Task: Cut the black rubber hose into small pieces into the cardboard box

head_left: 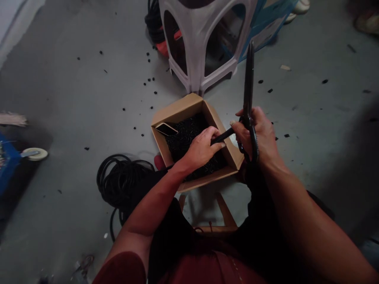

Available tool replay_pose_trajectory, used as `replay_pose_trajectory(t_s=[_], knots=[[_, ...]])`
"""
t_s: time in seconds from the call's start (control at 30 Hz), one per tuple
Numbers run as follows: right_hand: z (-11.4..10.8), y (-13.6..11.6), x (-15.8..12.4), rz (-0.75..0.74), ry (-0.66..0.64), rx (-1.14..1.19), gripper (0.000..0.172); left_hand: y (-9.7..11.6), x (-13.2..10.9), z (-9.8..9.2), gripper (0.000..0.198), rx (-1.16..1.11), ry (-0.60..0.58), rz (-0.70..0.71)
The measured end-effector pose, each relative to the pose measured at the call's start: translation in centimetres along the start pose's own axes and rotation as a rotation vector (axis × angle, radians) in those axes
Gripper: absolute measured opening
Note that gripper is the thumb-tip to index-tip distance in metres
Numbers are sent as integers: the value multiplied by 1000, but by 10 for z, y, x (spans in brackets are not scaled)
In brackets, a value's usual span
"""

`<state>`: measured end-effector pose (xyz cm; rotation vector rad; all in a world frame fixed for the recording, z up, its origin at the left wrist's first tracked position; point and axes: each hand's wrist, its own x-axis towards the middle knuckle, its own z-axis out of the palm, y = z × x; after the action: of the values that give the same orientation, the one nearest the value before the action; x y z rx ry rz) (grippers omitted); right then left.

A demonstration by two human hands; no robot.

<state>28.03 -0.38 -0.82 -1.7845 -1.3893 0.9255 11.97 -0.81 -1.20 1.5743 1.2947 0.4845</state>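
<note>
My left hand [201, 150] grips a short black rubber cord [224, 136] over an open cardboard box [177, 110]. The box is filled with a heap of cut black rubber pieces [186, 138], and a smartphone [166, 129] lies on the heap near the far corner. My right hand [254, 134] holds large black shears [248, 86] upright by the looped handles, just past the box's right corner. The cord's end is close to the shears, though the blades point up and away from it.
A coil of black rubber cord [121, 185] lies on the grey concrete floor [59, 79] left of the box. A white plastic stool [201, 43] stands beyond the box. Small black rubber bits are scattered across the floor. A blue object [6, 165] sits at the left edge.
</note>
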Motion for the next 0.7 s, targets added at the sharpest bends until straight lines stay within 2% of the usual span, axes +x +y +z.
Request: replay_pose_trajectory(t_s=[0.17,0.33,0.43,0.57,0.7], knots=[[2,-4,-1,27,-36,47,28,1,2,-12,10,41,19,-32],[2,-11,-3,70,-153,102,30,-5,5,-21,21,-103,69,-64],[1,-13,-4,43,-194,97,33,-7,6,-25,18,-131,73,-56],[1,-12,-4,53,-198,140,35,-6,6,-28,19,-151,64,-46],[3,-5,-2,57,-198,140,38,-8,9,-35,30,-179,99,-65]])
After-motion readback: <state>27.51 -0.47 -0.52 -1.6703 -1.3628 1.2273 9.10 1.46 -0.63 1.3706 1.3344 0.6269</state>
